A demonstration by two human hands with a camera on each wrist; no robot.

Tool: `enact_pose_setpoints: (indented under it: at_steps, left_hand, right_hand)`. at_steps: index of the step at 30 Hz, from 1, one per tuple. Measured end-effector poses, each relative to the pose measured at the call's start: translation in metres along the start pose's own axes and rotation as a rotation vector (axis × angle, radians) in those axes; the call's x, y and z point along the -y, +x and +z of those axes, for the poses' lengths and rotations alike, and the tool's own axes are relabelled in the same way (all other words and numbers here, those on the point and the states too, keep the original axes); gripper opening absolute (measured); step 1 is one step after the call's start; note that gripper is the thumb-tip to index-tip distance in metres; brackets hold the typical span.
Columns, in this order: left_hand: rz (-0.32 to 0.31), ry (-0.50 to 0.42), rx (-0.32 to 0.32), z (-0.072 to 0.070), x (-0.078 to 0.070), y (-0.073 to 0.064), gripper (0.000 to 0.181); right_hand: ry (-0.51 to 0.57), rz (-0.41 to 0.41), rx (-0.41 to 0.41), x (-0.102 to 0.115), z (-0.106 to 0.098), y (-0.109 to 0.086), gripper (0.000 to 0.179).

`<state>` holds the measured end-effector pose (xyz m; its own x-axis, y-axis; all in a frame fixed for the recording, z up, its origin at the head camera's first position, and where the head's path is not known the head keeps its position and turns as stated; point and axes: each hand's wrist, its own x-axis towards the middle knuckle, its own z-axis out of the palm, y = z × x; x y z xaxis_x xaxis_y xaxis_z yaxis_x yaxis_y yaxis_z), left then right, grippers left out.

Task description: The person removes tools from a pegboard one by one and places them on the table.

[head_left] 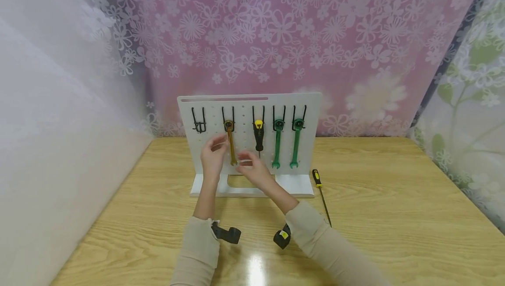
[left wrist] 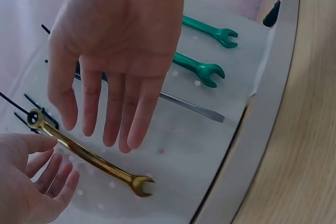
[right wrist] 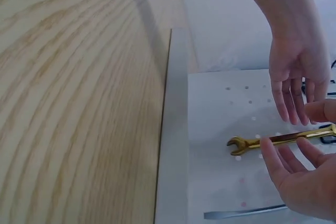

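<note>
A gold wrench [head_left: 231, 148] hangs by its ring end from a black hook on the white pegboard [head_left: 248, 101]. My left hand [head_left: 214, 156] is just left of it, fingers loosely bent and spread. In the left wrist view, that hand's [left wrist: 26, 177] thumb tip overlaps the wrench's upper shank; contact is unclear. On the other side, my right hand [head_left: 255, 171] is near the wrench's lower end, fingers extended. The right wrist view has the right hand [right wrist: 310, 184] with fingertips beside the gold wrench [right wrist: 283, 138]; whether they touch cannot be told. Neither hand grips anything.
A black-and-yellow screwdriver [head_left: 258, 137] and two green wrenches, a left one [head_left: 278, 145] and a right one [head_left: 296, 145], hang on the board. At far left is a bare hook [head_left: 199, 123]. Another screwdriver [head_left: 317, 180] lies on the wooden table [head_left: 375, 198], right of the board.
</note>
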<state>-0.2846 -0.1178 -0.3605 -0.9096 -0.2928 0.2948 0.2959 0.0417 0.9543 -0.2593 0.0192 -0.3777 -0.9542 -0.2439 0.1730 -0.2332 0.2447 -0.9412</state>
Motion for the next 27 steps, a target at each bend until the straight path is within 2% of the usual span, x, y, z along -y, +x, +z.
enact_pose_setpoints:
  at_steps: [5, 9, 16, 19, 20, 22, 26, 27]
  left_hand:
    - [-0.012, -0.002, 0.004, 0.001, 0.01, 0.001, 0.023]
    - [-0.009, 0.015, 0.018, 0.005, 0.013, 0.003, 0.021]
    - [0.003, 0.055, 0.005, 0.007, 0.017, 0.005, 0.019]
    - [0.003, 0.045, 0.008, 0.008, 0.017, 0.003, 0.019]
    - [-0.002, 0.042, 0.013, 0.008, 0.012, 0.001, 0.019]
    - [-0.012, 0.034, 0.017, 0.007, 0.011, 0.0, 0.02]
    - [-0.021, 0.011, 0.037, 0.007, 0.01, 0.0, 0.021]
    - [-0.019, 0.0, 0.042, 0.007, 0.016, 0.002, 0.021]
  right_hand:
    - [0.006, -0.031, 0.027, -0.007, 0.012, 0.008, 0.05]
    - [0.002, -0.026, 0.026, -0.009, 0.017, 0.012, 0.051]
    - [-0.022, -0.016, -0.002, -0.016, 0.02, 0.015, 0.047]
    - [-0.045, -0.033, -0.02, -0.02, 0.021, 0.016, 0.044]
    - [-0.049, -0.04, -0.026, -0.021, 0.021, 0.017, 0.043]
    - [-0.057, -0.045, -0.039, -0.021, 0.02, 0.016, 0.041]
    - [-0.044, -0.05, -0.058, -0.02, 0.02, 0.015, 0.037]
    - [-0.038, -0.054, -0.063, -0.02, 0.02, 0.015, 0.036]
